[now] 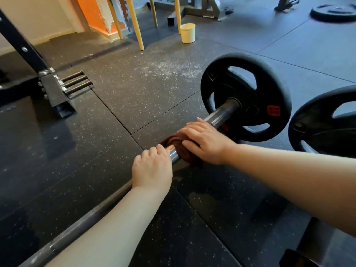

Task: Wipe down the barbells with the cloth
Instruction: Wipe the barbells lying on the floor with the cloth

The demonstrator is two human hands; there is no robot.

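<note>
We clamp our left hand (152,168) round the barbell (221,115), prob. to stop it rolling. Our right hand (204,141), just beside it, lays palm & fingers over the dark red cloth (180,151) wrapped on the shaft, near the plate (246,97). Bar lies on a speckled rubber floor (134,97) w/ chalk dust, a rack (52,85) to the left and a cream tub (187,33) further back.

Left of barbell (92,214): lay open as bare floor (134,89), out to the rack base (54,89) and its pegs (76,81).
Far end: closed off by the weight plate (246,97).
Right side: narrowed by a second plate (323,120) just beside the first.
Mid-shaft: taken up by left hand (152,168), right hand (204,141) and cloth (183,151).
Far back: held a bucket (187,33) and yellow legs (136,22), well apart from the barbell.
</note>
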